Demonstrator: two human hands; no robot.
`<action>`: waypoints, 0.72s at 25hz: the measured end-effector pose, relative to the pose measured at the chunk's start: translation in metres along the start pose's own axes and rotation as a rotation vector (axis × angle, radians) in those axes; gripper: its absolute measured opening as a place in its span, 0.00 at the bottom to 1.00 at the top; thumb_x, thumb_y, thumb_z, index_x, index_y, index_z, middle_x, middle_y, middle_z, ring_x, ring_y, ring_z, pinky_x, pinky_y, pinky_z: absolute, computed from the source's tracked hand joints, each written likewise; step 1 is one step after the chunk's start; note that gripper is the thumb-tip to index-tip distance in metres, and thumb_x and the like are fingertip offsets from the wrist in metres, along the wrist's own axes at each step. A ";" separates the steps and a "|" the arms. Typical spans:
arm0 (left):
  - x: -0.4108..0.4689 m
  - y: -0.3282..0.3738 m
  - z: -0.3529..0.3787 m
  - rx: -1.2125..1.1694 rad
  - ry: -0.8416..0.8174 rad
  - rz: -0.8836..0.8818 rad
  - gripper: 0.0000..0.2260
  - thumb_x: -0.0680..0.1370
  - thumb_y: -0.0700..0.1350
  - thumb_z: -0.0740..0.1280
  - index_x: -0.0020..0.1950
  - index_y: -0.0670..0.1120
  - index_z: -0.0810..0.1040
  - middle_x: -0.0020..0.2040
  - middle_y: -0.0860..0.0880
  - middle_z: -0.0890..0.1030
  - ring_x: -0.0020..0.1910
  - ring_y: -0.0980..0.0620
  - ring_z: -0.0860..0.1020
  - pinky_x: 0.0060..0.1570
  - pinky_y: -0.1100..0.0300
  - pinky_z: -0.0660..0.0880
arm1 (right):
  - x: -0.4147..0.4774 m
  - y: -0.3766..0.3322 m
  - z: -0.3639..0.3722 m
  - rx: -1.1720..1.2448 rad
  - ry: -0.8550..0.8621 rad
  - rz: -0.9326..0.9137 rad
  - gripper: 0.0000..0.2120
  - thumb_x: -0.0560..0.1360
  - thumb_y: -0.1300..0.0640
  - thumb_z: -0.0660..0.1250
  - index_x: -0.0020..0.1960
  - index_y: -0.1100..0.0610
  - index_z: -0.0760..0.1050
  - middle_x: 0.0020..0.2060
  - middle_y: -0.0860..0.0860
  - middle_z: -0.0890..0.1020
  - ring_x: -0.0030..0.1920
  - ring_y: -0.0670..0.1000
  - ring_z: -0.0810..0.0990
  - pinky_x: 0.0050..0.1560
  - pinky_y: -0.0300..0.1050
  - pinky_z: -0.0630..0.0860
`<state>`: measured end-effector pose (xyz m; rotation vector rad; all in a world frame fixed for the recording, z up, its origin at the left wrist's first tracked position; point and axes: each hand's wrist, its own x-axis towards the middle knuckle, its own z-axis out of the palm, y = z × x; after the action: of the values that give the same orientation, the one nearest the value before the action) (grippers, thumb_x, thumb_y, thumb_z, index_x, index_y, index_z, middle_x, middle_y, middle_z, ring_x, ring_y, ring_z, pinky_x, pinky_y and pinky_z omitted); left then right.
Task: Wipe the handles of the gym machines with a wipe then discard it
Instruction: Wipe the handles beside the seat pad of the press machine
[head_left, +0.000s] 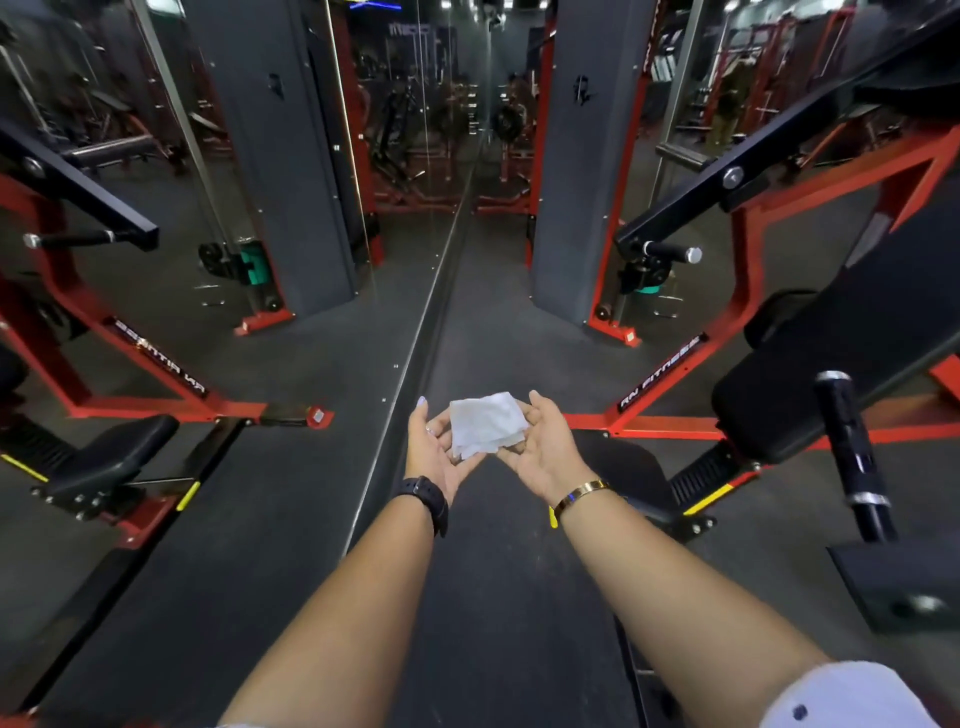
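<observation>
- We hold the white crumpled paper wipe out in front of us. It is cradled between the left hand and the right hand, above the dark rubber floor and close to the foot of the big wall mirror.
- Both hands are loosely cupped on the wipe. The fingers curl under and against its edges while both thumbs stand clear of it. With no thumb pinning it, we judge this a weak hold. A quick swing toward a machine could let the wipe slide off and land on the floor, where it would pick up grit before it touches any handle.
- The wipe looks bunched and unevenly folded. If we grip a handle with it like this, only a small patch may touch, and parts of the handle would go unwiped. Spreading it across one palm first would help.
- The long black cylindrical handle with chrome collars stands near our right arm, well apart from the wipe. A careless reach could knock the forearm or the gold bracelet against it.
- The short black handle with a chrome end cap sits farther off, on the red steel frame. It is easy to skip.
- The mirror doubles every machine, so we could count a reflected handle as one already done, or reach toward the glass.
- No bin shows from here, so discarding may mean carrying a used wipe around.
</observation>
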<state>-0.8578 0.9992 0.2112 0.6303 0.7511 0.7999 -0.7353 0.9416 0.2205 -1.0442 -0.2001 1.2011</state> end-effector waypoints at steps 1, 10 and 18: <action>0.018 0.006 0.006 -0.003 0.005 0.005 0.26 0.77 0.64 0.59 0.56 0.41 0.78 0.53 0.42 0.83 0.54 0.44 0.81 0.50 0.49 0.79 | 0.018 -0.011 0.003 -0.006 -0.005 -0.001 0.22 0.79 0.46 0.58 0.62 0.60 0.76 0.58 0.59 0.80 0.58 0.58 0.78 0.59 0.55 0.75; 0.204 0.065 0.036 0.016 -0.034 -0.010 0.26 0.77 0.64 0.60 0.53 0.42 0.79 0.48 0.44 0.85 0.52 0.45 0.83 0.50 0.49 0.80 | 0.200 -0.070 0.039 -0.014 -0.017 -0.016 0.22 0.79 0.46 0.57 0.61 0.61 0.77 0.57 0.60 0.80 0.59 0.59 0.78 0.53 0.52 0.78; 0.398 0.146 0.070 0.122 -0.151 -0.120 0.28 0.77 0.65 0.58 0.58 0.41 0.77 0.55 0.41 0.83 0.52 0.45 0.82 0.44 0.52 0.81 | 0.372 -0.133 0.090 0.049 0.086 -0.079 0.18 0.79 0.46 0.58 0.57 0.58 0.78 0.56 0.59 0.81 0.56 0.58 0.80 0.55 0.53 0.77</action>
<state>-0.6718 1.3862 0.2220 0.7391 0.6963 0.5929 -0.5530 1.3036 0.2275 -1.0340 -0.1428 1.0828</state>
